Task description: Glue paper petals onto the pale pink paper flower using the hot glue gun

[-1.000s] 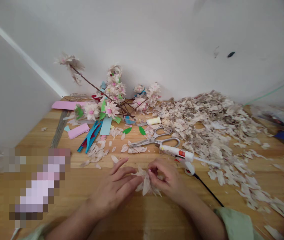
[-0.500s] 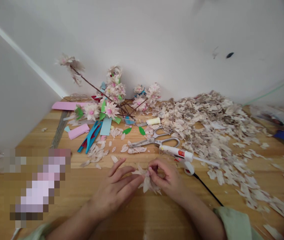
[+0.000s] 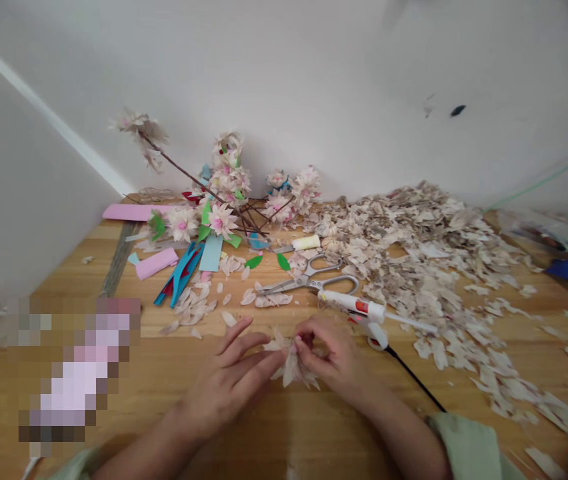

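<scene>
A pale, many-petalled handmade flower (image 3: 290, 367) is between my hands, low over the wooden table near its front. My left hand (image 3: 237, 370) grips the flower's left edge with its lowest fingers, while the upper fingers are spread apart. Thumb and forefinger of my right hand (image 3: 331, 360) are pinched together at the flower's centre. What lies exactly between those tips is too small to make out. Just beyond my right hand rests a white glue gun (image 3: 377, 310) with a black cord. Grey scissors (image 3: 309, 280) lie behind it.
Loose pale petals (image 3: 414, 247) cover the table's right side in a heap. Finished flowers on twigs (image 3: 224, 220) stand at the back. Blue strips (image 3: 181, 273), pink paper (image 3: 157, 262), green leaves (image 3: 253, 262) and a thread spool (image 3: 306, 243) lie about. A blurred-out pink object (image 3: 81, 373) is at left.
The flower has turned or shifted very slightly between my fingers. Both hands stay in nearly the same place.
</scene>
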The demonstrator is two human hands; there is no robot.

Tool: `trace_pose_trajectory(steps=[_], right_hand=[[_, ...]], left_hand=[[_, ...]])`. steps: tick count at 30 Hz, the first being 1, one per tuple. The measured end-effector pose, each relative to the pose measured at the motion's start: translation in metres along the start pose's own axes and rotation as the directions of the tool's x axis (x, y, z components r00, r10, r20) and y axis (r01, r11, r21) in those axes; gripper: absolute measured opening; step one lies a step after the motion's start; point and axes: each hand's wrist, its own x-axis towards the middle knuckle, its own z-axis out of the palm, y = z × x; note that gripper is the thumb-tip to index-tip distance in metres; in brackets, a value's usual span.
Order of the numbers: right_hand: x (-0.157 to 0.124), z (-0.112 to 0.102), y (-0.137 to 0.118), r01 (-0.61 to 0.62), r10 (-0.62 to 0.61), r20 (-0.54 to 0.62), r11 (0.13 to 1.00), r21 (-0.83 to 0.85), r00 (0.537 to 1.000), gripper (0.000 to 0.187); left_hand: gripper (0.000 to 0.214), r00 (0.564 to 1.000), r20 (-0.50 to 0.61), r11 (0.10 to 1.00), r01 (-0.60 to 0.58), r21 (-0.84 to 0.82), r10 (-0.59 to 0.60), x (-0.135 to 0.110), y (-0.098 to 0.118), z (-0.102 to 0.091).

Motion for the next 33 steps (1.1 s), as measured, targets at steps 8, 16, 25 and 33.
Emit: trace_pose_trajectory(steps=[8,16,25,33], right_hand=[[-0.0004,-0.0011,0.0,0.016,-0.016,-0.008,1.0,-0.003,1.0,0.013],[-0.0001,-0.0008,-0.0024,0.126,-0.127,-0.018,0.989,-0.081,0.992,0.013],[0.0021,-0.0016,-0.0035,0.157,-0.159,-0.02,0.984,-0.086,0.987,0.012],[0.002,-0.0017,-0.0033,0.166,-0.168,-0.01,0.982,-0.085,0.986,0.013]], left_hand=[[0.047,0.994,-0.077,0.997,0.078,-0.012,-0.078,0.0044,0.0008,-0.0005],[0.046,0.988,-0.094,0.992,0.121,-0.031,-0.123,0.0081,-0.0014,0.002],[0.048,0.992,-0.077,0.995,0.103,-0.018,-0.104,0.0062,-0.0023,0.0041],[0.047,0.992,-0.051,0.993,0.114,-0.025,-0.115,0.0033,-0.0021,0.0058]])
